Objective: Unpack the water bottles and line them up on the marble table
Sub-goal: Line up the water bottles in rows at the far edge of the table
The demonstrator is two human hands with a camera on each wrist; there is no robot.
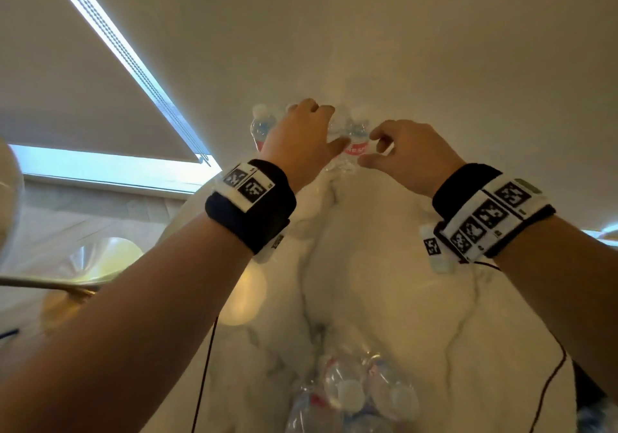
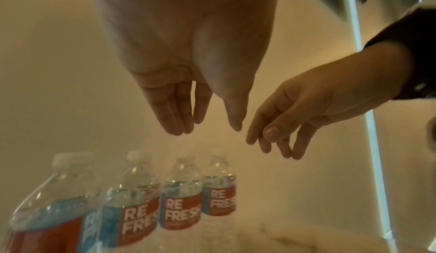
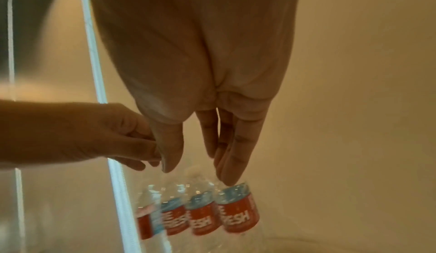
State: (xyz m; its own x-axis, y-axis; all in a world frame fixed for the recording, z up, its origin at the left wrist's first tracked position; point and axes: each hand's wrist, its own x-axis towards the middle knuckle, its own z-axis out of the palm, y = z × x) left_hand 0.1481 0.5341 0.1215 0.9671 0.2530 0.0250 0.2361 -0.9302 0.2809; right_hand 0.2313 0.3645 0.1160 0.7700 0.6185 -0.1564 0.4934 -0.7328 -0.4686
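Left wrist: bottles (image 2: 181,197) stand below both hands (image 2: 188,93), untouched.

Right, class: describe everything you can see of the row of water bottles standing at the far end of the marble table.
The row of water bottles counts four, upright and side by side on the marble table near the wall. Each is clear plastic with a pale cap and a red-and-blue label. The left hand and right hand hang above them; neither grips one.

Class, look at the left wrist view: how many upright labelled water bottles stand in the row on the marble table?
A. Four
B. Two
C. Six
A: four water bottles stand upright in one row, each with a red and blue label, below the empty hands.
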